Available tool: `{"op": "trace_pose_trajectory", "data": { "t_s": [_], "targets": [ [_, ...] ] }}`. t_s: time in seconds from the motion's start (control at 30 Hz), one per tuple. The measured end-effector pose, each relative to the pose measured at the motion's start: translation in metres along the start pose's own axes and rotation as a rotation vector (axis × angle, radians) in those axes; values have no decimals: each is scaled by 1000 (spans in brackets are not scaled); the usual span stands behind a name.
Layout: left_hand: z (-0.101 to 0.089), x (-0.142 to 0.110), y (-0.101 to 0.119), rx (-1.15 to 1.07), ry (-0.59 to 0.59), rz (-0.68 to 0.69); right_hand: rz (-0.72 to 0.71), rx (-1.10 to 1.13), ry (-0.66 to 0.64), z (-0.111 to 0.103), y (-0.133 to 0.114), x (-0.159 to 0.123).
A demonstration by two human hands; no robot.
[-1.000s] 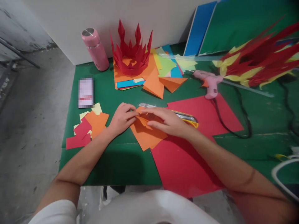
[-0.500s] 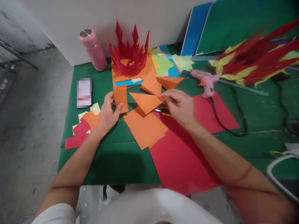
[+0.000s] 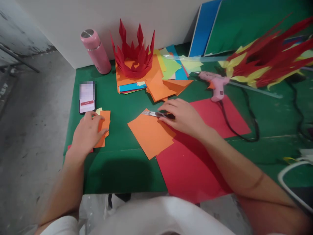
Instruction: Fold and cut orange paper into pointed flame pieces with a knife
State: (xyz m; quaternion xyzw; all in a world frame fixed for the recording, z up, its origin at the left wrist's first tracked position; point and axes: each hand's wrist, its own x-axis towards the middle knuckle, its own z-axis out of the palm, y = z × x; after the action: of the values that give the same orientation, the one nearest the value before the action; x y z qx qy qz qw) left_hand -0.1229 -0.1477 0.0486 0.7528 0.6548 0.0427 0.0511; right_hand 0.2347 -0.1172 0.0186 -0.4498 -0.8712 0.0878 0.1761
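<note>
My left hand (image 3: 85, 132) rests over a pile of paper scraps at the table's left, thumb and fingers apart. Orange paper pieces (image 3: 105, 124) lie beneath its fingertips. Between the thumb and fingers of my right hand (image 3: 182, 116) is the dark handle of a utility knife (image 3: 151, 113). Its silver blade points left over a stack of orange paper sheets (image 3: 151, 137). Under and beside that stack spreads a large red sheet (image 3: 190, 173). Folded orange paper pieces (image 3: 158, 89) lie just beyond the knife.
A red paper crown (image 3: 134, 62) stands at the back, beside a pink bottle (image 3: 96, 52). The phone (image 3: 87, 98) lies at left. At right are a pink glue gun (image 3: 217, 85) with its cord and a red-and-yellow paper flame piece (image 3: 264, 58).
My left hand has carried the orange strip left to the scrap pile. My right hand has let go of the orange triangle, which now lies farther back, and has taken the knife, shifting it left.
</note>
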Motion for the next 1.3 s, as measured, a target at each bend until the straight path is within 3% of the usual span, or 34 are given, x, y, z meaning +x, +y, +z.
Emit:
{"op": "trace_pose_trajectory", "data": {
  "t_s": [0.07,0.13,0.3,0.43,0.63,0.77,1.0,1.1,1.3],
  "targets": [
    [3,2,2,-31,111,116,33,18,-57,0,-1,0],
    [6,4,14,-150,145,194,71,45,-68,1,-2,0],
    [22,8,60,-244,-66,251,108,19,-8,11,2,1],
    [34,14,74,-239,-147,288,93,-63,63,15,6,2],
    [31,20,76,-476,-209,156,11,44,103,15,-7,0],
    [32,23,80,-782,-200,45,21,208,76,18,-17,-1],
    [50,30,80,-1292,-162,-114,284,723,175,19,-28,2],
    [56,30,81,-1386,-134,-103,363,888,214,21,-28,4],
    [63,30,84,-1439,-19,-88,427,974,255,26,-27,6]
  ]
}}
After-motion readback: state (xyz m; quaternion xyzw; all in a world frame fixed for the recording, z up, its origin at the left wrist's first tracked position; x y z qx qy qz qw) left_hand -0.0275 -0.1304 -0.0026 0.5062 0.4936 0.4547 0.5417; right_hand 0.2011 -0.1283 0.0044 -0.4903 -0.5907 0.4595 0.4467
